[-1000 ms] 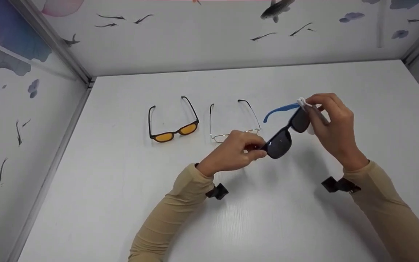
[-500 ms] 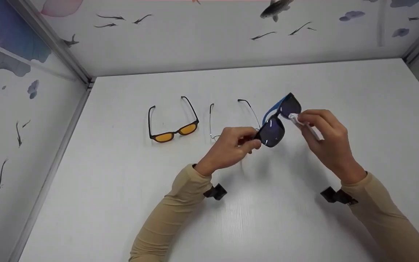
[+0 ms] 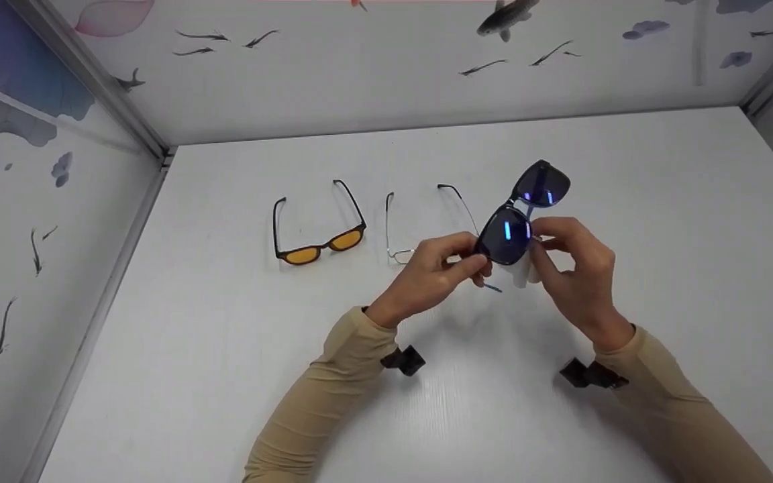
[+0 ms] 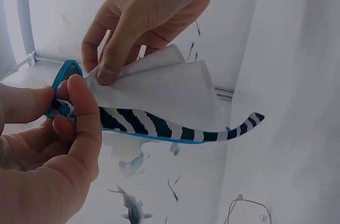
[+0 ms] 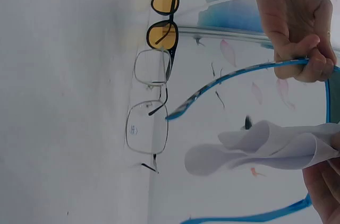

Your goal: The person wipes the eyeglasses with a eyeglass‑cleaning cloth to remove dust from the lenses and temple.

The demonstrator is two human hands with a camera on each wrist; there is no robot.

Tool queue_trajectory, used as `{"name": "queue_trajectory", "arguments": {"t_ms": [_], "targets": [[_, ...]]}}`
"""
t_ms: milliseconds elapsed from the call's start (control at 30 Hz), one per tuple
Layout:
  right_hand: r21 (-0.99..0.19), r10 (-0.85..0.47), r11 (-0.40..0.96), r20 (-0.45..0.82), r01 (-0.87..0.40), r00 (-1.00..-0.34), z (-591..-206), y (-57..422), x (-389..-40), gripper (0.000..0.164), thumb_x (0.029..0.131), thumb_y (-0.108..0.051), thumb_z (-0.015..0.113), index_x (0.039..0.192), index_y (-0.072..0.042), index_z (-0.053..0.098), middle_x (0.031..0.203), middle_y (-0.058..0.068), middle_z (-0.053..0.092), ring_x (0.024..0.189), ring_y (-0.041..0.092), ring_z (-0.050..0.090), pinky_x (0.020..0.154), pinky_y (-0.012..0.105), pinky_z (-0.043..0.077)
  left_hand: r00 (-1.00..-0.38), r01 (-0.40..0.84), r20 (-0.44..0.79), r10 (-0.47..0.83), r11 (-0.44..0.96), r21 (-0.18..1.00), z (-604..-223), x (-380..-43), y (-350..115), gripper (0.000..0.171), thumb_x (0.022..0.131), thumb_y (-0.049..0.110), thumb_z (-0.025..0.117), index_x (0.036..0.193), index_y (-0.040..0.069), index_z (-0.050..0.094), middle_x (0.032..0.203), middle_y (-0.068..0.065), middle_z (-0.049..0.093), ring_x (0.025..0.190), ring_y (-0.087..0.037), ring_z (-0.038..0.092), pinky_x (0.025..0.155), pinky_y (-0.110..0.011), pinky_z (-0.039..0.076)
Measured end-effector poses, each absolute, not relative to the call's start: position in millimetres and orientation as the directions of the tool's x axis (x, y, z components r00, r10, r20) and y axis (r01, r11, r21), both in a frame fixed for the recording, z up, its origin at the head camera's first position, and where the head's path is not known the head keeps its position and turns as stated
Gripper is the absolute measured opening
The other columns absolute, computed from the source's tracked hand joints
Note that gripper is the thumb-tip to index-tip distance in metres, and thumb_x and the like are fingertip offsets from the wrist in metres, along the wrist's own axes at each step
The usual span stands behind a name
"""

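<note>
My left hand [image 3: 443, 272] grips a pair of dark-lensed sunglasses [image 3: 506, 236] by one hinge corner, raised over the table. Their lenses catch bright bluish reflections in the head view. A zebra-striped temple arm with blue edging [image 4: 175, 130] extends past the left fingers. Pinched between the thumb and fingers of my right hand [image 3: 578, 268] is a pale cleaning cloth [image 4: 159, 91], held against the inner side of the nearer lens. Folds of the cloth hang between the two temples in the right wrist view. The right fingertips are partly hidden behind the lens.
Black-framed glasses with orange lenses [image 3: 302, 255] lie unfolded on the white table [image 3: 225, 349], left of the hands. Beside them are thin metal-framed clear glasses [image 5: 147, 127], partly covered by the left hand in the head view. Printed panels [image 3: 359, 87] wall the back and left side.
The sunglasses have turned, their far lens swinging up. My right hand has moved left and down with the cloth, from the far lens to behind the nearer one. The left hand keeps its grip.
</note>
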State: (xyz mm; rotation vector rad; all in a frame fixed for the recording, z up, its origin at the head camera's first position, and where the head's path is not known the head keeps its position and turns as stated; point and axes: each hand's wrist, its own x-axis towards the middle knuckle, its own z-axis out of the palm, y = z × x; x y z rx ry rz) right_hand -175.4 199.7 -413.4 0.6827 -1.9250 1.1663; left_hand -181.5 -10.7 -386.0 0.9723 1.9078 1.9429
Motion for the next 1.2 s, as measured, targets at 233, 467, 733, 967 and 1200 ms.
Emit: {"name": "queue_trajectory", "arguments": {"t_ms": [233, 467, 733, 967, 1200], "targets": [[-0.475, 0.019, 0.396, 0.860, -0.786, -0.510, -408, 191, -177, 0.030, 0.071, 0.026, 0.067, 0.094, 0.007, 0.063, 0.089, 0.015, 0.067, 0.081, 0.020, 0.065, 0.074, 0.019, 0.051, -0.712, 0.226, 0.212, 0.669, -0.067, 0.972, -388, -179, -8, 0.017, 0.098, -0.005, 0.048, 0.111, -0.015, 0.053, 0.107, -0.031, 0.058, 0.096, -0.023, 0.064, 0.089, -0.034, 0.050], [-0.438, -0.010, 0.426, 0.873, -0.791, -0.488, -401, 190, -171, 0.034, 0.065, 0.029, 0.067, 0.091, 0.007, 0.063, 0.088, 0.017, 0.067, 0.083, 0.019, 0.065, 0.078, 0.019, 0.050, -0.746, 0.322, 0.286, 0.601, -0.050, 0.945, -394, -180, -4, 0.014, 0.098, -0.007, 0.046, 0.108, -0.012, 0.053, 0.103, -0.023, 0.060, 0.096, -0.026, 0.064, 0.086, -0.031, 0.052], [-0.357, -0.141, 0.475, 0.871, -0.804, -0.471, -394, 188, -175, 0.035, 0.067, 0.028, 0.069, 0.093, 0.005, 0.063, 0.088, 0.017, 0.066, 0.078, 0.028, 0.065, 0.084, 0.016, 0.047, -0.828, 0.379, 0.285, 0.483, 0.107, 0.919, -397, -183, -1, 0.017, 0.100, -0.004, 0.041, 0.109, -0.010, 0.054, 0.102, -0.020, 0.063, 0.091, -0.023, 0.065, 0.077, -0.026, 0.054], [-0.290, -0.276, 0.566, 0.815, -0.772, -0.509, -394, 187, -182, 0.030, 0.073, 0.020, 0.073, 0.096, 0.004, 0.063, 0.090, 0.017, 0.066, 0.077, 0.031, 0.068, 0.080, 0.020, 0.050, -0.877, 0.324, 0.163, 0.452, 0.306, 0.895, -401, -184, -2, 0.021, 0.101, 0.002, 0.033, 0.096, -0.002, 0.053, 0.081, -0.009, 0.061, 0.070, -0.014, 0.060, 0.066, -0.024, 0.052], [-0.293, -0.250, 0.626, 0.803, -0.723, -0.541, -401, 178, -182, 0.024, 0.077, 0.015, 0.072, 0.095, 0.003, 0.062, 0.089, 0.017, 0.065, 0.076, 0.030, 0.068, 0.064, 0.044, 0.056, -0.905, 0.314, 0.136, 0.403, 0.416, 0.854, -406, -185, -2, 0.024, 0.101, 0.006, 0.031, 0.087, 0.004, 0.050, 0.071, -0.002, 0.055, 0.057, -0.010, 0.045, 0.054, -0.021, 0.035]]}}
